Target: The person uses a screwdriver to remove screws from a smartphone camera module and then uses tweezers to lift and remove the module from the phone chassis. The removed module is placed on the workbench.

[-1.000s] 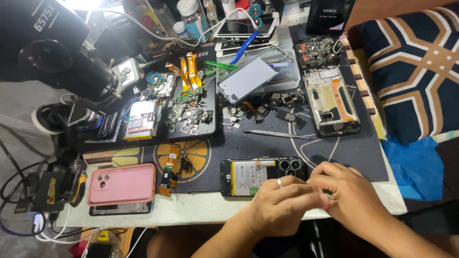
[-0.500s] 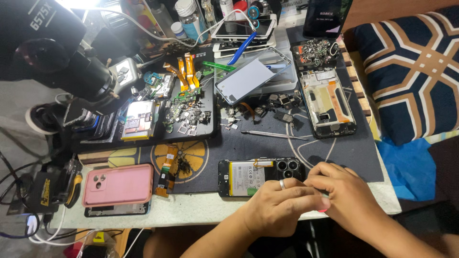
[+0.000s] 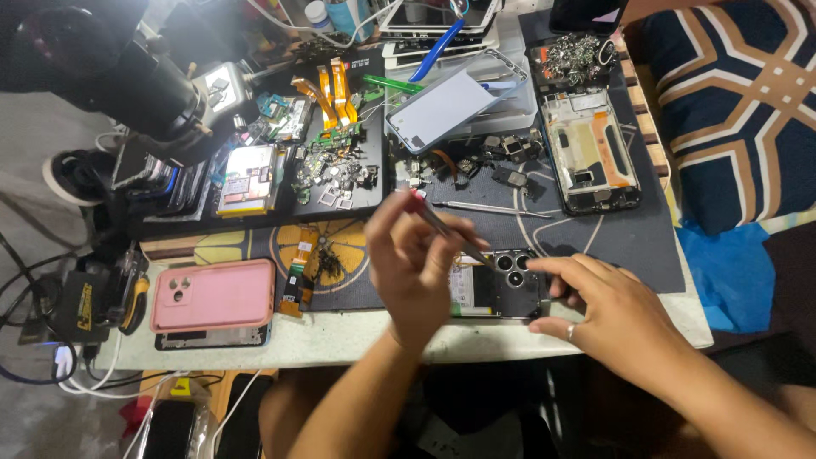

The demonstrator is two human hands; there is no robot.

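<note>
Two hands are working: left hand [image 3: 416,268] is pinching tweezers [image 3: 450,231], right hand [image 3: 616,310] is pressing flat, grip wide, on the open phone [image 3: 497,285].

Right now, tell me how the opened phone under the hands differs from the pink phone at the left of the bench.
The opened phone lies with its back cover off, insides and camera lenses bare; the pink phone is closed in a smooth pink back. The left hand works a thin metal tool over the opened phone while the right hand steadies its edge; the pink phone lies untouched. Both lie flat, lengthwise, near the front edge.
</note>
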